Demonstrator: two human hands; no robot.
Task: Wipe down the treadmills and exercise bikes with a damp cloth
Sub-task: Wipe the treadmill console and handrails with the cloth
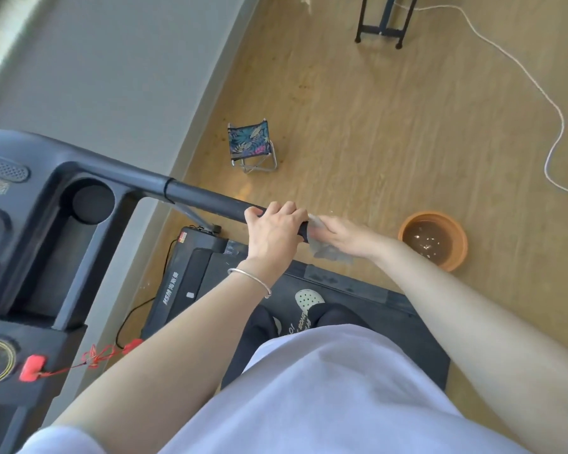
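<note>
Head view: L hand [273, 231] has its fingers curled tight round the far end of the handrail [204, 198]. R hand [345, 237] holds the grey cloth [328, 252] just beyond the L fingertips, against the rail tip. R fingers are blurred but seem bent over the cloth, w/ the rest hanging below the palm. To do this well, I'd say: wrap the cloth round the tip, twist, then slide the L hand back so the bit under its fingers gets wiped too. Keep the cloth damp, not dripping, near the treadmill console [30, 224]. Basin [453, 263] of murky water sits on the floor past the R knuckles, handy for rinsing but easy to kick when stepping off. Folding stool [251, 145] and white cord [538, 90] lie well beyond the fingers; the cord is a trip risk. Red safety cord [95, 358] dangles near the L forearm and could snag.
</note>
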